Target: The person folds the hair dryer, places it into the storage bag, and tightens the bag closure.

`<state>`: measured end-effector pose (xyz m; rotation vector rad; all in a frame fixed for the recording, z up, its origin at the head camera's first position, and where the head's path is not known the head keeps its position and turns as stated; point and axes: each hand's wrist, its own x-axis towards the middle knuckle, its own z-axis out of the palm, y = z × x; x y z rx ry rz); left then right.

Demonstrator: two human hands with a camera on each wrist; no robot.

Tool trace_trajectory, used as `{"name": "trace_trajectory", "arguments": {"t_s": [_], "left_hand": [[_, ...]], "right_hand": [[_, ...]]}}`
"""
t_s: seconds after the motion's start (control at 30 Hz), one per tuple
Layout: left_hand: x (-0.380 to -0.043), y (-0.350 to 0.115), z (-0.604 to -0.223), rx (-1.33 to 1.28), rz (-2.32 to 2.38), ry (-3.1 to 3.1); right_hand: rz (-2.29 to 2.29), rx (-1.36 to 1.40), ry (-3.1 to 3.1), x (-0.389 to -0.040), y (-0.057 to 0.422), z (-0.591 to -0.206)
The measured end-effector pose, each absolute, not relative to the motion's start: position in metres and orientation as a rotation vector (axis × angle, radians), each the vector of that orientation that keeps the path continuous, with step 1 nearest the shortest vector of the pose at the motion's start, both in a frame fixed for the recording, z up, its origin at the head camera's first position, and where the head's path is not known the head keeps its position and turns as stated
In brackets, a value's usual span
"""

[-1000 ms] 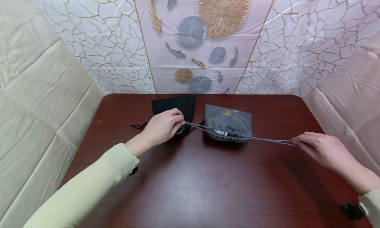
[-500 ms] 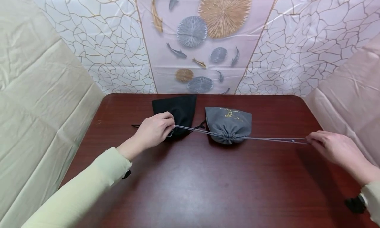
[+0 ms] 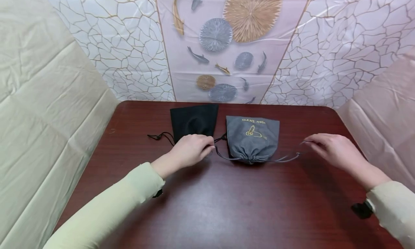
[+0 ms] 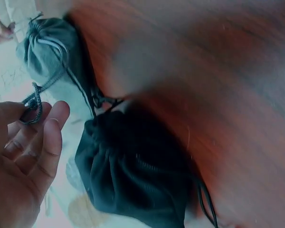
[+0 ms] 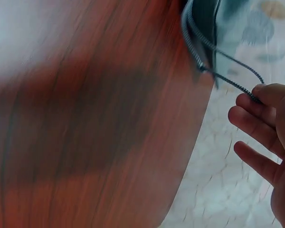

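Observation:
A grey drawstring pouch [image 3: 254,142] with yellow "Hair Dryer" lettering lies near the table's far side, its mouth gathered tight toward me. My left hand [image 3: 191,150] pinches the left loop of its drawstring [image 4: 34,102] between thumb and fingers. On the other side my right hand [image 3: 337,150] holds the right loop of the drawstring [image 5: 230,81] by thumb and fingertips. Both cords sag between pouch and hands. A black drawstring pouch [image 3: 194,121] lies left of the grey one, its near end hidden behind my left hand.
The dark red wooden table [image 3: 246,213] has its far edge against a patterned backdrop [image 3: 139,61]. Cloth walls [image 3: 42,108] flank it on both sides. A black cord [image 3: 159,136] trails left from the black pouch.
The grey pouch's mouth, earlier showing something white, has been drawn closed. The cords were stretched taut and now hang slack; both hands have come inward, and the pouch sits slightly nearer me.

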<state>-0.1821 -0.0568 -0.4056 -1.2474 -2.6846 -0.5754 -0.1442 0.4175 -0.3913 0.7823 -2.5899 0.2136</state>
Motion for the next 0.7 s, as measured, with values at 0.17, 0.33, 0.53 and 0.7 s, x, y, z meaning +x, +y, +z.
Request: {"name": "trace_trajectory", "arguments": {"t_s": [0.17, 0.33, 0.53, 0.7], "left_hand": [[-0.18, -0.043, -0.415, -1.256, -0.583, -2.731], [-0.178, -0.032, -0.426, -1.229, -0.519, -2.749], [-0.179, -0.022, -0.435, -1.237, -0.388, -2.768], [-0.18, -0.018, -0.432, -1.246, -0.321, -2.783]], "right_hand": [[0.277, 0.849, -2.601, -0.149, 0.388, -0.395], [0.292, 0.916, -2.616, -0.15, 0.367, -0.399], [0.288, 0.914, -2.684, -0.149, 0.361, -0.405], [0.263, 0.907, -2.771, -0.147, 0.358, -0.404]]}}
